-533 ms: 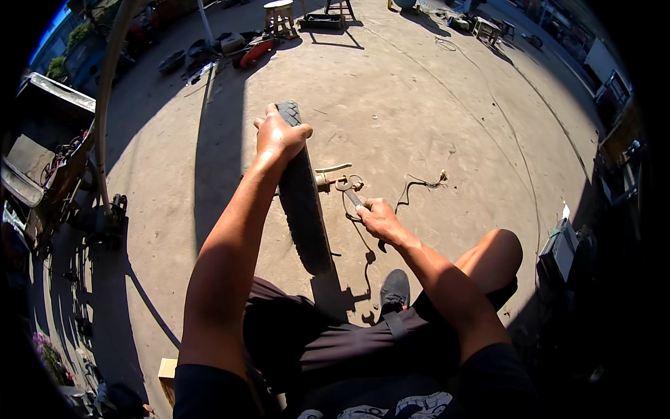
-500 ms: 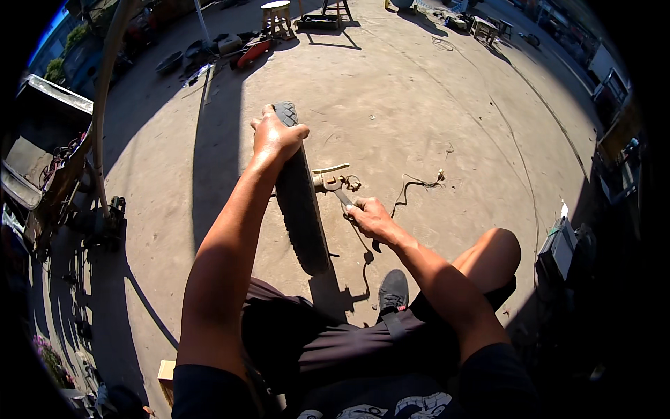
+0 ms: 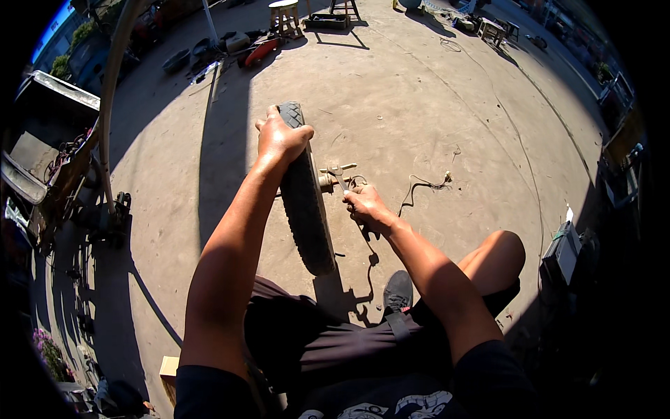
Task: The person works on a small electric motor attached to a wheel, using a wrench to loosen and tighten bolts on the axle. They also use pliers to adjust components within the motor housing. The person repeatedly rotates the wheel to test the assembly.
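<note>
A black treaded wheel (image 3: 307, 216) stands upright on the ground before me. My left hand (image 3: 283, 137) is closed over the top of its tyre, thumb to the right side. From the wheel's right side juts a metal hub axle (image 3: 326, 181) with a brake lever arm beside it. In my right hand (image 3: 370, 207) is an open-end wrench (image 3: 338, 174), its jaw up by the axle end; whether it touches the axle I cannot tell. A dark cable (image 3: 412, 192) trails rightward from near the axle over the ground.
My shoe (image 3: 398, 290) is planted right of the wheel. A cart (image 3: 59, 140) with a pole stands on the left. Far off are a wooden stool (image 3: 285, 15), a dark tray (image 3: 326, 22) and a red object (image 3: 262, 52). A pale box (image 3: 562, 244) sits at the right.
The wrench has turned to stand steeper, its jaw now higher and off the nut area. My right hand has shifted slightly upward; the left keeps its hold on the tyre.
</note>
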A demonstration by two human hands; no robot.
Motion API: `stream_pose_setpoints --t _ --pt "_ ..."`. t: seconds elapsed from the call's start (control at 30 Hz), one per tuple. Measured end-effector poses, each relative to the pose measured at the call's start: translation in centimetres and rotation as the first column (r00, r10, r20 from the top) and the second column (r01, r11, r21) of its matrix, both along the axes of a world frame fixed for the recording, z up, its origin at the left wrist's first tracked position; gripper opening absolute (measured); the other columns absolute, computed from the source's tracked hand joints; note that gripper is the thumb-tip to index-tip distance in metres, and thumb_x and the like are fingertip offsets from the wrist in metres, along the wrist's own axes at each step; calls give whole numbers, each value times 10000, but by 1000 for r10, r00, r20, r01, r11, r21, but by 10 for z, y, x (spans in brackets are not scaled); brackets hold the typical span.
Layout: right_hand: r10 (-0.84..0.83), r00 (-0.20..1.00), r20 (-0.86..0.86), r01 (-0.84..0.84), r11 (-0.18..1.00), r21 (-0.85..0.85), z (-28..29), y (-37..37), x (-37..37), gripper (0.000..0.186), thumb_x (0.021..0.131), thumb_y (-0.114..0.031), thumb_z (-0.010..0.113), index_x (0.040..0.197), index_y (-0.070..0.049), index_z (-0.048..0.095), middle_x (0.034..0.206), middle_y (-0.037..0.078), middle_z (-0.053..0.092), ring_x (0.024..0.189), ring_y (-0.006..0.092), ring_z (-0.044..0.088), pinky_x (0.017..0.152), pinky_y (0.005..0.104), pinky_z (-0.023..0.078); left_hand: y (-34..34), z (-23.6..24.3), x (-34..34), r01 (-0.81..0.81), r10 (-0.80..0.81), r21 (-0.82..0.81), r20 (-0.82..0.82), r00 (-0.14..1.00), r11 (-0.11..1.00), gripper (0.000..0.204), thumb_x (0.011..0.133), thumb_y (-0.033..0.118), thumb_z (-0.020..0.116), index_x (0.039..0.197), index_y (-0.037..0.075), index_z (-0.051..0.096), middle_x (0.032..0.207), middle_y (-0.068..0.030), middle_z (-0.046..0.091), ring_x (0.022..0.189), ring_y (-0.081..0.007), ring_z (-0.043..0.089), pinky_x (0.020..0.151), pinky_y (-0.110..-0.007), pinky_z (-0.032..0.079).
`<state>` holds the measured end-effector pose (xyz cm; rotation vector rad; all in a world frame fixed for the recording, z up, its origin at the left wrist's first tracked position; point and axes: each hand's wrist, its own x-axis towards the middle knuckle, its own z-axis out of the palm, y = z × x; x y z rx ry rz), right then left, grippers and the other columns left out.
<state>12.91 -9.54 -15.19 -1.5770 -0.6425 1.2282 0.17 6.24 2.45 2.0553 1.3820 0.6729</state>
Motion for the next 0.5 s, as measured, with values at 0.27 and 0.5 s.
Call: stream_pose_setpoints --t 0.27,0.5 --pt "41 994 102 -48 997 64 5 -8 -10 318 941 -249 557 686 -60 540 548 -29 463 442 95 430 410 300 321 -2 3 0 7 -7 -27 14 1000 1000 872 627 215 737 1349 -80 348 1273 -358 399 986 -416 633 835 -408 566" --pt "36 997 65 -37 999 21 -2 -30 -11 336 940 -233 562 651 -69 509 530 -33 441 419 79 399 384 289 285 0 0 0 8 -8 -17 26 1000 1000 850 623 208 729 1333 -87 367 1269 -363 404 993 -423 631 843 -409 565"
